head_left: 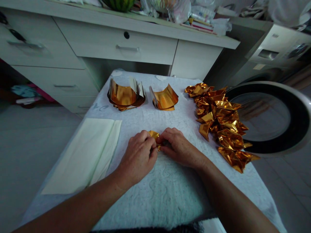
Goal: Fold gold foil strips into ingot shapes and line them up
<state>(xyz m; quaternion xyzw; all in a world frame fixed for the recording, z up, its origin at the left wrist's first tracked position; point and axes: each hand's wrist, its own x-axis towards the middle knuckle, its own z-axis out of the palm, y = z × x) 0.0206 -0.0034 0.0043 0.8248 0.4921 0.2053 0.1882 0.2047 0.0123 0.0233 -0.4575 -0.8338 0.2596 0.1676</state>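
Note:
Between my two hands, over the middle of the cloth-covered table [155,200], is a small piece of gold foil paper [154,134], mostly covered by my fingers. My left hand [141,153] pinches it from the left, and my right hand [178,147] pinches it from the right. Beyond them stand two curled stacks of gold foil paper, a larger left stack [123,94] and a smaller right stack [166,98]. A long heap of folded gold foil pieces [220,119] lies along the table's right side.
Pale folded paper sheets [80,149] lie flat on the table's left. Behind stands a white cabinet with drawers [126,48], its top holding a watermelon [119,4] and plastic bags. At right, the open round door [264,116] of a washing machine [274,48] reaches close to the heap.

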